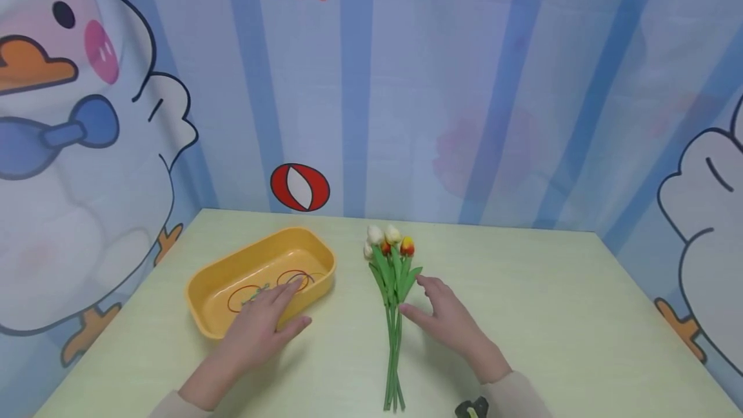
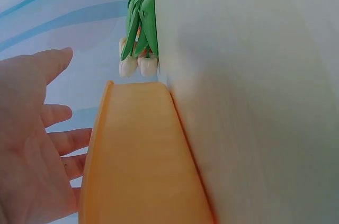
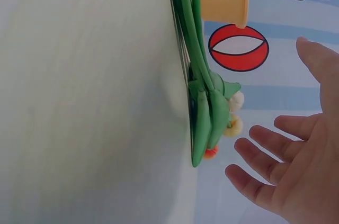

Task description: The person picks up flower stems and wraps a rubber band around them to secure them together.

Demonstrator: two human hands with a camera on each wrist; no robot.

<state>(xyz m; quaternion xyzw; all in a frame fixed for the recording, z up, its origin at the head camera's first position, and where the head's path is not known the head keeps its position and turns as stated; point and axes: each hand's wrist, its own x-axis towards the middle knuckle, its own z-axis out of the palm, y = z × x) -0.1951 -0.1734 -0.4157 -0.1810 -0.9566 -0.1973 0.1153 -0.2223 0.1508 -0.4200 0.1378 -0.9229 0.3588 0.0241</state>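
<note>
Leftmost we have the yellow tray point(image 1: 318, 292) with thin coloured loops point(image 1: 229, 300) inside; the left hand point(image 1: 258, 328) is over its near rim, thumb spread wide from the fingers, clamped on nothing we can see. Mid-table, the tulip bunch point(image 1: 395, 286) lies flat on the table point(image 1: 551, 315), long axis near to far, blossoms at the far end, stems towards us. Right hand point(image 1: 444, 315) is nearer to it, fingers apart and empty, bunch just left of its fingertips; we can't tell if they touch leaves
</note>
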